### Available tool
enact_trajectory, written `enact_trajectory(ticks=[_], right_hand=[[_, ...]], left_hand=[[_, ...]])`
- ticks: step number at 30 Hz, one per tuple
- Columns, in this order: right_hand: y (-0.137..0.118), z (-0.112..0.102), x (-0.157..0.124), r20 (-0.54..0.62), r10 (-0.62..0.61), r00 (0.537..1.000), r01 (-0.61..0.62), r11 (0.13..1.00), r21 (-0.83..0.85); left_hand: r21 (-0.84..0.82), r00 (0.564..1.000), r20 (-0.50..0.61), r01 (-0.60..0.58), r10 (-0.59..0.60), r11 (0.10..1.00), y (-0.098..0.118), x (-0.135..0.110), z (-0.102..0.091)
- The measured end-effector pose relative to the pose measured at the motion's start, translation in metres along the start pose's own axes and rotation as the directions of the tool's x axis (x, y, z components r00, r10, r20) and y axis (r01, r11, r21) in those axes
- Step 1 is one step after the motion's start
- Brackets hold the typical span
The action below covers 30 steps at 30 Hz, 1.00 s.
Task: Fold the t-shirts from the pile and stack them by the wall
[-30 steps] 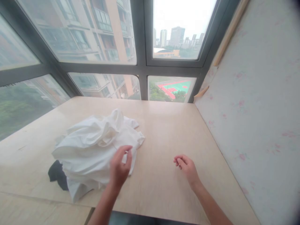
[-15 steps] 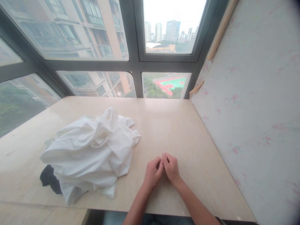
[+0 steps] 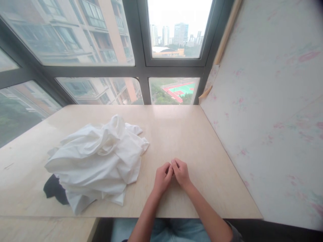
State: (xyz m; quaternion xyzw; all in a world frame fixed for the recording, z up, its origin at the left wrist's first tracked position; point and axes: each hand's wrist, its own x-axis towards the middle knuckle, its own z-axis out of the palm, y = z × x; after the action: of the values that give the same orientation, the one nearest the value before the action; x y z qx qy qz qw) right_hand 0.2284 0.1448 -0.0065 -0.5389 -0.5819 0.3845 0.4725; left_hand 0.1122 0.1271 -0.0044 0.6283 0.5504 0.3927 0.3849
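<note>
My left hand [image 3: 163, 176] and my right hand [image 3: 181, 173] rest together on the pale tabletop [image 3: 174, 131], touching at the thumbs and fingertips. Both are closed with curled fingers, and no object shows in either. To their left lies a crumpled heap of white cloth [image 3: 101, 164], apart from my hands. A piece of black cloth [image 3: 55, 190] sticks out from beneath its front left side. Folds hide the shape of the white cloth.
Windows with dark grey frames [image 3: 101, 71] border the tabletop at the back and left. A wall with flowered wallpaper [image 3: 264, 117] runs along the right, its paper peeling near the window. Below the front edge are my legs in blue trousers [image 3: 171, 230].
The view has shifted slightly, showing more of my legs and the right wall. My hands stay together, and the cloth heap lies as before.
</note>
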Motion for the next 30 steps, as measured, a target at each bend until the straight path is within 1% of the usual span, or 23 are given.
enact_trajectory(ticks=[10, 22, 30], right_hand=[[0.002, 0.002, 0.001, -0.021, -0.014, 1.0, 0.014, 0.999, -0.042], [0.004, 0.003, 0.001, -0.02, -0.026, 0.999, 0.026, 0.999, -0.039], [0.01, 0.006, 0.001, -0.019, -0.026, 0.999, 0.026, 0.999, -0.03]], left_hand=[[0.002, 1.0, -0.007, 0.0, 0.0, 1.0, -0.003, 0.001, 0.001], [0.002, 1.0, 0.004, 0.006, -0.007, 1.0, -0.004, 0.002, 0.0], [0.019, 1.0, 0.002, 0.017, -0.017, 1.0, -0.004, 0.002, 0.0]])
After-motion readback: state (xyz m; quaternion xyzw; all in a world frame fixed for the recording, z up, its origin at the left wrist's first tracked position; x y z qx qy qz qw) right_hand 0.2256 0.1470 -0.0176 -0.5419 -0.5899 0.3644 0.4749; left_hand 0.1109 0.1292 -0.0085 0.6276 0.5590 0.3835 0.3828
